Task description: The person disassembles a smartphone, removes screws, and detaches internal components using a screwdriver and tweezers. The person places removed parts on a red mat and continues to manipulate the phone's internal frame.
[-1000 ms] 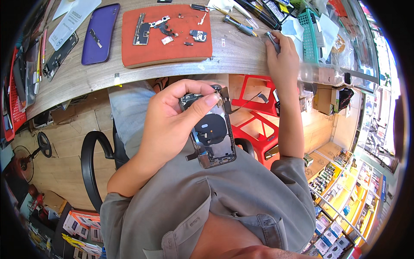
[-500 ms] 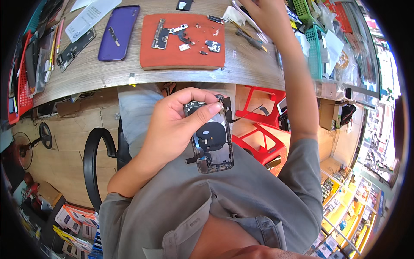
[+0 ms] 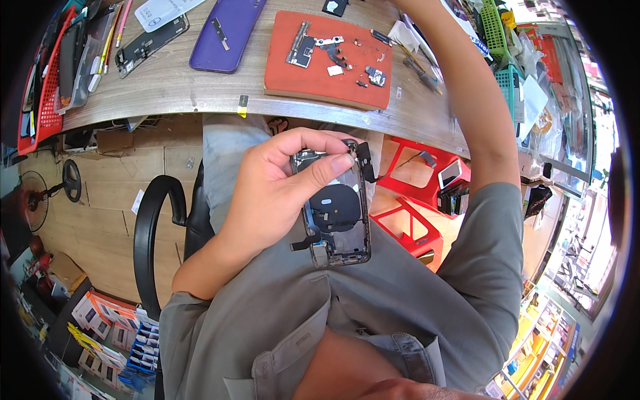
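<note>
Left hand (image 3: 270, 177): thumb and fingers pinched on the top end of a stripped phone housing, just nearer me than the orange pad
Phone housing (image 3: 345, 245): held up tilted over the lap, round black coil sheet (image 3: 333, 205) inside, dark flex cable (image 3: 302, 245) poking out the lower left
Orange pad (image 3: 280, 73): on the wooden desk (image 3: 153, 93), with an L-shaped logic board (image 3: 305, 53) and other small phone parts on it
Purple phone case (image 3: 239, 47): left of the pad, dark strip (image 3: 220, 33) lying in it
Teal basket (image 3: 505, 83): well right of the pad
Right hand: forearm (image 3: 477, 100) runs past the pad's right side, hand's cut off up top, can't tell if it's gripping anything
</note>
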`<state>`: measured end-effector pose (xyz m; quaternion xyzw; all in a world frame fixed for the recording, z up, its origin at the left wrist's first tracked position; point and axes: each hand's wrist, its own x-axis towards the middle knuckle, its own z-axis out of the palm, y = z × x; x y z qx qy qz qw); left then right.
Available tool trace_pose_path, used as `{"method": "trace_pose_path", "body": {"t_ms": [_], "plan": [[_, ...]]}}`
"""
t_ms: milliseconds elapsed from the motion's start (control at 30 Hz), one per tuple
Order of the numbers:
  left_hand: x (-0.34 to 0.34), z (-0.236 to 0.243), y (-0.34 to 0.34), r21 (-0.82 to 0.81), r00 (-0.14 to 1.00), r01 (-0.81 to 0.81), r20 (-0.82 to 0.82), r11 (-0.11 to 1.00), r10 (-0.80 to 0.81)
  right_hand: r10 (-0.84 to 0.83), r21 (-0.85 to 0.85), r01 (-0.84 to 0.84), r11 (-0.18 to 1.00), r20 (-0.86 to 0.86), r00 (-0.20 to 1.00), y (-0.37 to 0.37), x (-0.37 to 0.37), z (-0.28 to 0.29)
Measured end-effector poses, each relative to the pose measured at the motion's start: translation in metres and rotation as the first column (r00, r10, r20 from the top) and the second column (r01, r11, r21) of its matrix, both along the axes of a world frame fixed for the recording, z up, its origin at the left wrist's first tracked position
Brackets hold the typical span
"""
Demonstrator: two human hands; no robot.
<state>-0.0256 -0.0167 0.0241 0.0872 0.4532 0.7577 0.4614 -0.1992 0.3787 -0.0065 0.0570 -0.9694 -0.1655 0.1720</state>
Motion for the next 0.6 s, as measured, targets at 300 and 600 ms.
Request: {"method": "trace_pose_path", "body": {"t_ms": [300, 600], "plan": [[-0.003, -0.008, -0.005, 0.047, 0.999, -0.008, -0.053, 0.999, 0.011, -0.164, -0.353, 0.110, 0.929, -0.124, 0.979, -0.033, 0.062, 0.067], [0.000, -0.013, -0.001, 0.061, 0.995, 0.002, -0.095, 0.998, 0.004, -0.198, -0.994, -0.106, 0.036, -0.111, 0.974, -0.093, 0.265, 0.168]]}}
